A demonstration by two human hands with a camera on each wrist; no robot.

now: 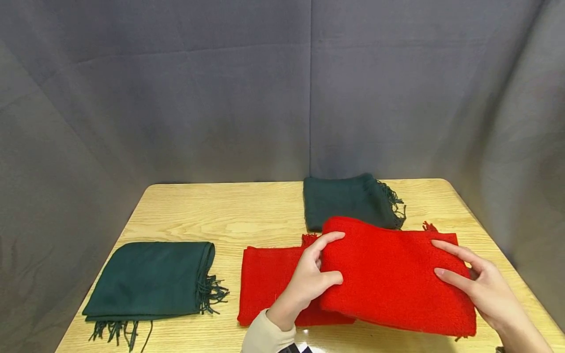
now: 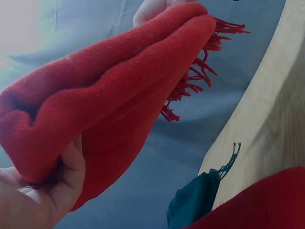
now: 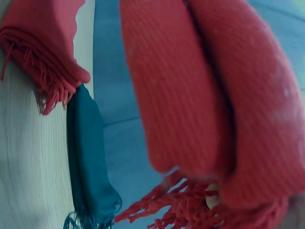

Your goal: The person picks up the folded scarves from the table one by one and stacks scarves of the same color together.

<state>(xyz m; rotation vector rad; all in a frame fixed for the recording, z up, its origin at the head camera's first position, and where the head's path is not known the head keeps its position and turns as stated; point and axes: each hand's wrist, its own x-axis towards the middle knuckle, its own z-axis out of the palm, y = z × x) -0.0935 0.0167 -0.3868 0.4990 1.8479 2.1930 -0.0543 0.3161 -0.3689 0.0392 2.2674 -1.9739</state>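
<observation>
Both hands hold a folded red scarf (image 1: 393, 277) between them, lifted off the wooden table. My left hand (image 1: 306, 277) grips its left end, thumb and index finger spread over the facing side; in the left wrist view, fingers (image 2: 71, 164) curl round the scarf's folded edge. At the right end, my right hand (image 1: 478, 284) pinches the cloth, other fingers hidden behind it. Thick folded layers and a knotted fringe (image 3: 190, 202) show in the right wrist view. Partly behind the held scarf, a second folded red scarf (image 1: 267, 284) lies flat on the table.
A folded dark green scarf (image 1: 150, 282) with fringes lies at the table's left. Another dark green scarf (image 1: 344, 201) is at the back, its fringe toward the right. Grey curtains (image 1: 247, 108) stand behind and beside the wooden table (image 1: 212, 206).
</observation>
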